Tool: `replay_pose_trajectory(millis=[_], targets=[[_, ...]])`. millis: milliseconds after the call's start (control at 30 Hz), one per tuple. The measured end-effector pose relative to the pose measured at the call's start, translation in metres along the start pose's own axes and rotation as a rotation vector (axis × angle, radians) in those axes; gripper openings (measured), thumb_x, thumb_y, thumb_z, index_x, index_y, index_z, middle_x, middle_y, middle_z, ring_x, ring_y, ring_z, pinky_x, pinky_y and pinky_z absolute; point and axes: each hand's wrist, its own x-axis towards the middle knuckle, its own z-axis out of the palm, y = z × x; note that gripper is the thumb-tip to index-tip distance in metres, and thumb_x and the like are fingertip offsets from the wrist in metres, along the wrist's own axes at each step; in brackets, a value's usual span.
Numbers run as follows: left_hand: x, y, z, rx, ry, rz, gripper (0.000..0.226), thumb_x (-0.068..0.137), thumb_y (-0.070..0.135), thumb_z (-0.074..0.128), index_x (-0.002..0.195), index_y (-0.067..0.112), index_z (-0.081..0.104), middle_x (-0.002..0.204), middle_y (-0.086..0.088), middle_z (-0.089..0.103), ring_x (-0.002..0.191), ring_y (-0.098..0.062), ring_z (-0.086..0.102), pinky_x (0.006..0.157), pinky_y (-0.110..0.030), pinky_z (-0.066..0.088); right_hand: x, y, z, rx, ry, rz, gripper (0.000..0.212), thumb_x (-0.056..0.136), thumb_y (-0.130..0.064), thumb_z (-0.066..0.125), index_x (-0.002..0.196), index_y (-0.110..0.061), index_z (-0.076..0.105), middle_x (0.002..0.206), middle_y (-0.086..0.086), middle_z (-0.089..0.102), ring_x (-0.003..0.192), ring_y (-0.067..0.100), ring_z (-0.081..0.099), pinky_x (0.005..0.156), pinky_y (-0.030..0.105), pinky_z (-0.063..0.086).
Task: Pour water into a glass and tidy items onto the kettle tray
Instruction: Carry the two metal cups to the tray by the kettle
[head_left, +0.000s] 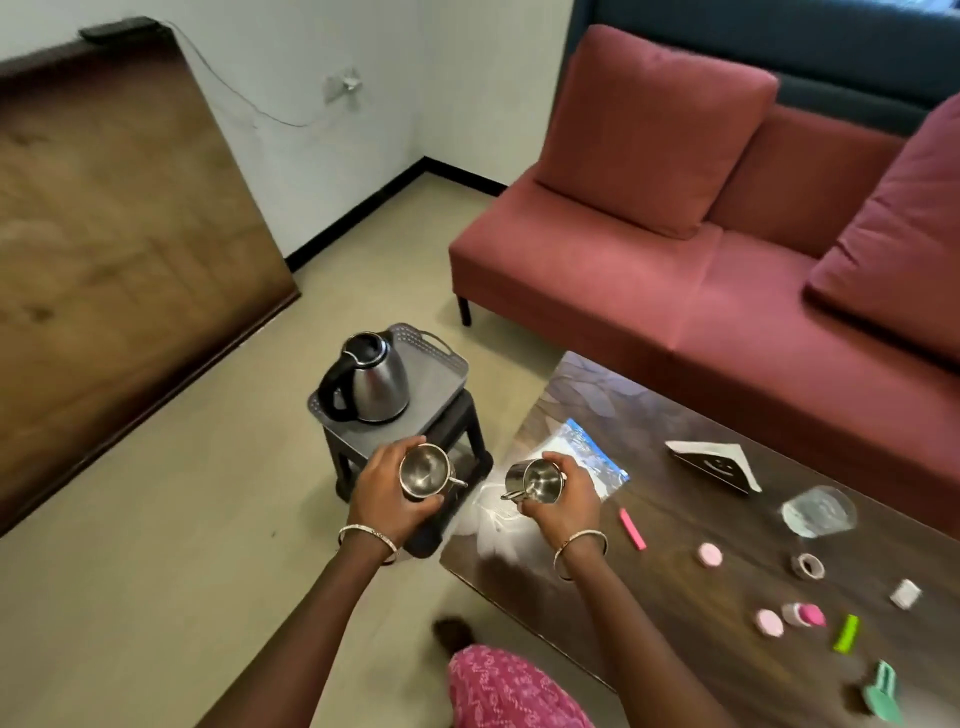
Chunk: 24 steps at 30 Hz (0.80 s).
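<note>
Gripping shiny steel cups: left hand (387, 499); right hand (563, 501)

The sofa (623, 291) runs off the right edge, and the table (675, 519) off the bottom corner. The left hand (387, 493) covers the left cup (426, 470) side, the right hand (566, 504) half the right cup (535, 480). The bag (498, 514) behind it is a smear. Can't tell what's in the glass (818, 512).

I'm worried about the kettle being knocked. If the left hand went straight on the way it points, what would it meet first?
Likely the bare part of the tray, right of the kettle, not the kettle itself; the left hand may be higher, depth unclear.
</note>
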Motion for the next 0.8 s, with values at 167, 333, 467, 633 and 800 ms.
replay_pose_trajectory(millis=[167,333,467,633,800], targets=[[0.051,-0.029,-0.034,0.044,-0.019,-0.006,0.072,0.051,0.025,0.089,0.116,0.026,0.059,0.108,0.006,0.060,0.094,-0.010,0.058,0.082,-0.019,0.043,0.039,-0.042,0.043,0.045,-0.037,-0.009,0.071,0.054,-0.001,0.087,0.115,-0.023,0.059,0.111,0.001,0.064,0.100,0.020,0.060,0.079,0.026,0.050],[0.123,-0.054,-0.054,0.084,-0.063,0.015,0.072,0.054,0.024,0.088,0.120,0.022,0.058,0.112,0.001,0.060,0.097,-0.011,0.056,0.081,-0.015,0.037,0.093,-0.077,0.087,0.025,-0.054,-0.031,0.071,0.052,-0.003,0.087,0.114,-0.024,0.059,0.111,0.001,0.063,0.099,0.020,0.060,0.076,0.024,0.050],[0.195,-0.073,-0.068,0.129,-0.141,0.067,0.075,0.055,0.031,0.088,0.122,0.023,0.057,0.117,0.001,0.061,0.103,-0.011,0.055,0.085,-0.015,0.035,0.141,-0.104,0.122,-0.013,0.000,-0.028,0.067,0.052,-0.006,0.085,0.111,-0.025,0.061,0.107,0.000,0.065,0.096,0.019,0.061,0.078,0.027,0.049],[0.293,-0.095,-0.074,0.165,-0.207,0.120,0.074,0.056,0.032,0.083,0.124,0.028,0.054,0.118,0.003,0.063,0.106,-0.019,0.059,0.088,-0.026,0.046,0.205,-0.128,0.162,-0.066,0.012,-0.019,0.065,0.056,-0.007,0.083,0.115,-0.022,0.060,0.111,0.000,0.064,0.102,0.019,0.059,0.089,0.031,0.050],[0.382,-0.129,-0.054,0.148,-0.282,0.134,0.072,0.061,0.020,0.081,0.126,0.031,0.052,0.124,0.006,0.060,0.110,-0.016,0.058,0.093,-0.027,0.047,0.270,-0.133,0.203,-0.137,-0.012,0.011,0.065,0.058,-0.005,0.082,0.117,-0.023,0.060,0.112,0.003,0.063,0.103,0.022,0.057,0.086,0.028,0.047]])
